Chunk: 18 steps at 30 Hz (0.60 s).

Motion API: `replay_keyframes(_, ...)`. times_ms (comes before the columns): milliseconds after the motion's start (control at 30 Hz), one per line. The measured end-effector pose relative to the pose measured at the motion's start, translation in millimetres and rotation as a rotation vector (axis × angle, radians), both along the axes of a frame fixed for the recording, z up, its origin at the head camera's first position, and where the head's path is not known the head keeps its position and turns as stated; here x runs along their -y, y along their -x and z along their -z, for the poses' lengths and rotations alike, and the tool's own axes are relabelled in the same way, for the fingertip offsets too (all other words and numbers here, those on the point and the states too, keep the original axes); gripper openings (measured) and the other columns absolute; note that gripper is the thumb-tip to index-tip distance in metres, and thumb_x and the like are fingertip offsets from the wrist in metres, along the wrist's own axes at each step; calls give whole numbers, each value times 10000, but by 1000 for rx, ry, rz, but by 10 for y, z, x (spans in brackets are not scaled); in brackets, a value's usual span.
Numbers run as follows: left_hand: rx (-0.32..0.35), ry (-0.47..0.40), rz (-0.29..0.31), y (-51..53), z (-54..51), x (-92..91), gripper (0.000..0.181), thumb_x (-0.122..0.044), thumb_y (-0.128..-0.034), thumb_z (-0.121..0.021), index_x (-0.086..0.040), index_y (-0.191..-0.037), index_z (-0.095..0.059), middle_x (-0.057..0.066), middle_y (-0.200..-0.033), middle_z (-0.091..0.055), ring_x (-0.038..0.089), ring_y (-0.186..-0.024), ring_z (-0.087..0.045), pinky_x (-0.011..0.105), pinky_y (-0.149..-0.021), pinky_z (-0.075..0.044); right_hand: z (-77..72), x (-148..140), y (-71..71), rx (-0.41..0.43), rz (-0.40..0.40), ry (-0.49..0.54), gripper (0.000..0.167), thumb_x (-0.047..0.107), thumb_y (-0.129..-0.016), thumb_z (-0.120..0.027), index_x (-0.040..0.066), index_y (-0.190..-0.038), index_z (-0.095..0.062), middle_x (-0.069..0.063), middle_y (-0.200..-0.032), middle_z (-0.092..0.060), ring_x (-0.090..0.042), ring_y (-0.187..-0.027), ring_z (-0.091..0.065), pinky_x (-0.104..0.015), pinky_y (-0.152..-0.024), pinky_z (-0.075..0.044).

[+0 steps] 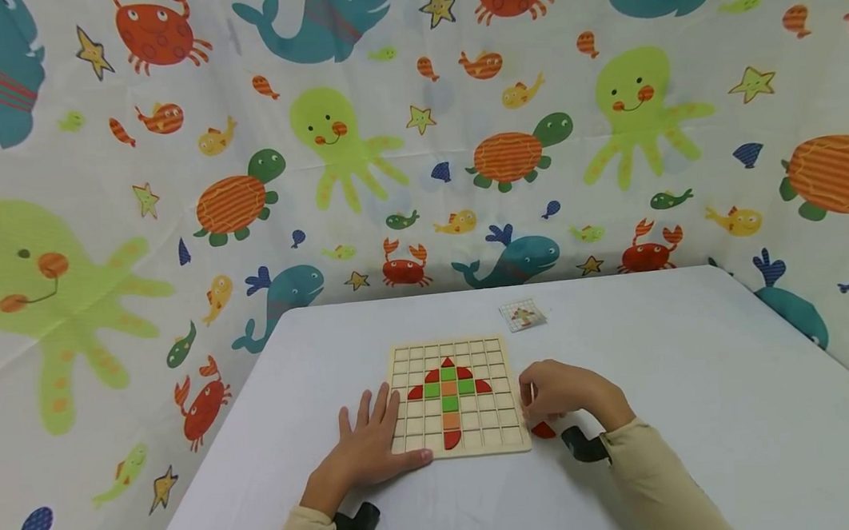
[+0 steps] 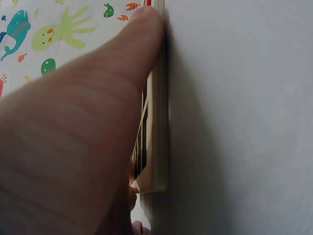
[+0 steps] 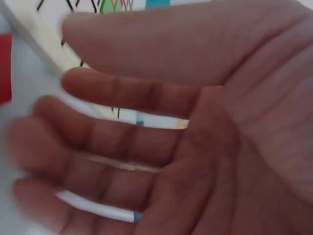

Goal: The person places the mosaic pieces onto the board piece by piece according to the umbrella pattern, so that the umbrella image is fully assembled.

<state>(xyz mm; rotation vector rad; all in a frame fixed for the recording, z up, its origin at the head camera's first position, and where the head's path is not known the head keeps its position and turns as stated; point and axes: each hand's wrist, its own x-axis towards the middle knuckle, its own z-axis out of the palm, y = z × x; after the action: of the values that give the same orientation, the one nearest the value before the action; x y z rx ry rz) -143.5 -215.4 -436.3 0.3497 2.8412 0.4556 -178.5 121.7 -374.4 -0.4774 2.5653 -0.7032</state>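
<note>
A wooden grid board (image 1: 490,422) lies on the white table, with red, green and orange pieces (image 1: 448,388) set in a plane-like pattern. My left hand (image 1: 365,452) rests at the board's lower left, fingers spread along the left side and thumb on the front edge. In the left wrist view, that thumb (image 2: 142,34) touches the board's rim (image 2: 159,147). Just off the right side hovers my right hand (image 1: 575,389), its fingers loosely bent with nothing visible between them. Near its fingertips, a red rounded piece (image 1: 544,430) lies on the table; part of it (image 3: 5,68) shows in the right wrist view.
A small pattern card (image 1: 523,315) lies behind the board, showing a similar coloured figure. Behind the table (image 1: 637,326) hangs a cloth (image 1: 457,207) printed with sea animals. Each wrist wears a black device (image 1: 584,445).
</note>
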Motion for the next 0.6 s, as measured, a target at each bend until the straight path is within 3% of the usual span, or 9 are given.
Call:
replay_keyframes(200,-3,-4,-7,-12,-7,0,1228,-779,-856,-704,-9,-1691,-237,212,-1770,-115,485,-1609,-40,760,-1194,36,26,-40,-66,60,103,-96,273,133,-852,-905,87,-841,-636,-52,-662,-595,-166,-573,-540,-295,-542,-488)
replay_keyframes(467,4,-6,-13,-23,-22,-6,1225,-775,-853,-707,-11,-1690,-244,212,-1769,-124,486,-1607,-45,759,-1194,36,31,81,-129,31,96,-104,207,-58,-791,-779,37,-800,-596,-71,-659,-585,-180,-543,-562,-335,-498,-544)
replay_keyframes(600,5,-3,-16,-22,-19,-7,1223,-774,-854,-707,-10,-1689,-246,211,-1769,-121,487,-1607,-43,760,-1194,38,52,108,-126,1,73,-119,186,-117,-766,-674,38,-751,-571,-63,-621,-561,-156,-453,-509,-271,-422,-447)
